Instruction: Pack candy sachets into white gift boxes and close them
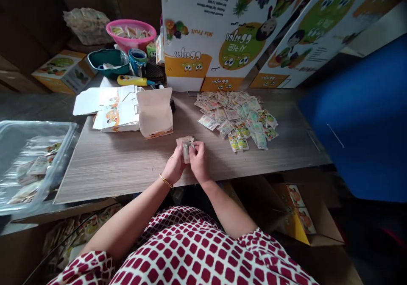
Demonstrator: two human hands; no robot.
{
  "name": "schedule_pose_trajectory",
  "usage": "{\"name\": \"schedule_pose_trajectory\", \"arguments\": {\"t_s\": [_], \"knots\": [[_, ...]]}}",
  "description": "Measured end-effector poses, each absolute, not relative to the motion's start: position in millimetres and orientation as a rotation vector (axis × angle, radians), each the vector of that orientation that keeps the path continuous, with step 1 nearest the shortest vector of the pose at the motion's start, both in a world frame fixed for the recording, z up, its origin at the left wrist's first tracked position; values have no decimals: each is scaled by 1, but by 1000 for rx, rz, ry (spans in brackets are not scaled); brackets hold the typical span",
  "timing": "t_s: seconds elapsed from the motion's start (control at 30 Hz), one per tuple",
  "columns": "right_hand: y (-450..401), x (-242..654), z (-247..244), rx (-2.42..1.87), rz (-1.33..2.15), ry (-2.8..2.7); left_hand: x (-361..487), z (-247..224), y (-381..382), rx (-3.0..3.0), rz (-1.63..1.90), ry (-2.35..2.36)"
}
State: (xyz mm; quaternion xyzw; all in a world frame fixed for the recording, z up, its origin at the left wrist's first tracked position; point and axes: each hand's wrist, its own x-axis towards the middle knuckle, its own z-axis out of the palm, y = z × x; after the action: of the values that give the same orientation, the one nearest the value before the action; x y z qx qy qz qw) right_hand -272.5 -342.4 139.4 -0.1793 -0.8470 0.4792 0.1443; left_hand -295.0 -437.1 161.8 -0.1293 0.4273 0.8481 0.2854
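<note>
My left hand (173, 166) and my right hand (199, 160) hold a small stack of printed foil sachets (186, 148) together above the near part of the wood-grain table (127, 175). A gold bangle circles my left wrist. To the right of my hands lies a loose spread of several similar sachets (235, 120), not touching them. Left of the stack stands an open, partly folded paper carton (155, 112), with flat printed carton blanks (111, 111) beyond it.
A clear plastic tub (32, 162) with sachets stands at the left. Behind the table are a pink basin (131, 33), teal basket (108, 60), tape roll (137, 58), yellow tube (132, 80) and large printed cartons (229, 35). A blue panel (356, 120) stands at the right.
</note>
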Motion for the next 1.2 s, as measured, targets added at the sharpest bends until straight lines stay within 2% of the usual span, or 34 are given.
{"name": "schedule_pose_trajectory", "arguments": {"t_s": [0.13, 0.27, 0.4, 0.5, 0.57, 0.67, 0.77, 0.83, 0.9, 1.0, 1.07, 1.2], "knots": [[-339, -277, 136, -452, 1175, -2646, -298, 153, -444, -307, 2209, 1309], [-279, -317, 150, -377, 936, -2727, -316, 148, -460, 73, 2068, 1919], [-212, -374, 171, -607, 424, -2853, -330, 163, -464, 808, 1376, 2679], [-193, -401, 180, -650, 345, -3072, -334, 171, -453, 1009, 870, 2986], [-195, -402, 182, -593, 362, -3111, -336, 171, -444, 1051, 728, 3043], [-210, -382, 180, -368, 425, -3074, -343, 166, -436, 1269, 739, 3057], [-218, -355, 176, 193, 879, -3146, -353, 163, -431, 1546, 718, 2985], [-207, -348, 177, 344, 1117, -3086, -361, 163, -428, 1583, 630, 2919], [-180, -353, 180, 27, 944, -2992, -368, 162, -425, 1539, 532, 2878], [-124, -372, 185, -533, 425, -2883, -374, 156, -420, 1491, 512, 2886], [-95, -382, 188, -597, 284, -2923, -375, 150, -419, 1494, 587, 2915], [-90, -387, 190, -416, 301, -2851, -370, 144, -419, 1479, 592, 2935]]}}
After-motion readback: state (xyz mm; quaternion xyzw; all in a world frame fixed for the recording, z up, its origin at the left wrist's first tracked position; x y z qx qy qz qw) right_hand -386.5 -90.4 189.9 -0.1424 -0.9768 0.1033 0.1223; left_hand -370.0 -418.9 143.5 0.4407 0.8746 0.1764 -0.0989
